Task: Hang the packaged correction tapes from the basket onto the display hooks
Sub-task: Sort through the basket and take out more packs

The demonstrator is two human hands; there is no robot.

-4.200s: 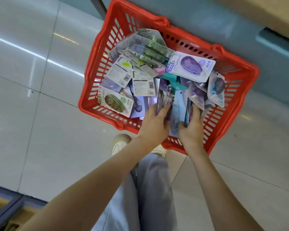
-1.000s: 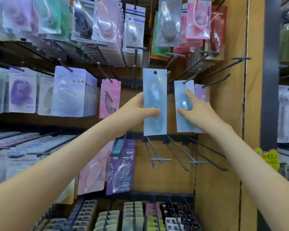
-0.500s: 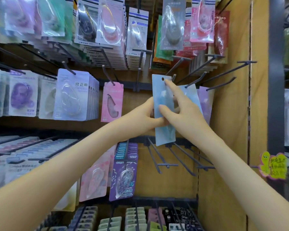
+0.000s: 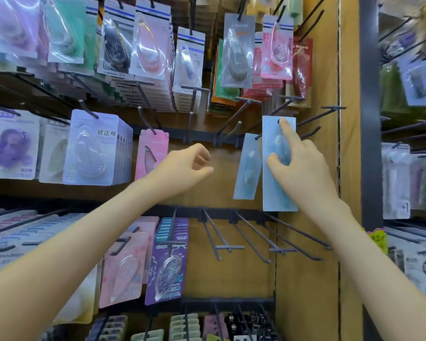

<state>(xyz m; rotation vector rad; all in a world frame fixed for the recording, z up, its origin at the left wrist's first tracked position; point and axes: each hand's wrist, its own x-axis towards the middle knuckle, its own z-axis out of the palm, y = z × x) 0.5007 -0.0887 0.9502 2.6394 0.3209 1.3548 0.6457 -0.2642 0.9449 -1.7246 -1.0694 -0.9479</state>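
Two light blue packs of correction tape show in the middle row of the wooden display panel [image 4: 308,242], close to its right edge. The nearer light blue pack [image 4: 278,190] is held upright and flat to the panel by the right hand [image 4: 303,168]. The thumb presses on the clear blister and the index finger [image 4: 287,129] reaches straight up the card to the hang hole at its top. The other fingers are curled at the card's right edge. Whether the hole is already over a hook cannot be told. The second blue pack [image 4: 246,168] hangs just beside it on the left, tilted a little, its right edge tucked behind the held one, and the tip of its hook [image 4: 257,137] pokes out at the top.

Two bare hooks [image 4: 315,116] jut out past the right hand towards the panel's right edge.

The left hand [image 4: 182,166] hovers well to the left of both packs, in front of bare wood. Its fingers are loosely curled towards the thumb and it has nothing in them.

Further left in the same row, one pink pack [image 4: 151,153] hangs alone on its hook, and beyond it is a deep stack of lilac packs [image 4: 91,146]. In the row below, at least four long lower hooks [image 4: 253,232] stand bare under the blue packs, with a purple pack [image 4: 167,264] fronting a stack to their left. The top row is crowded with more packs in grey, pink, green and white.
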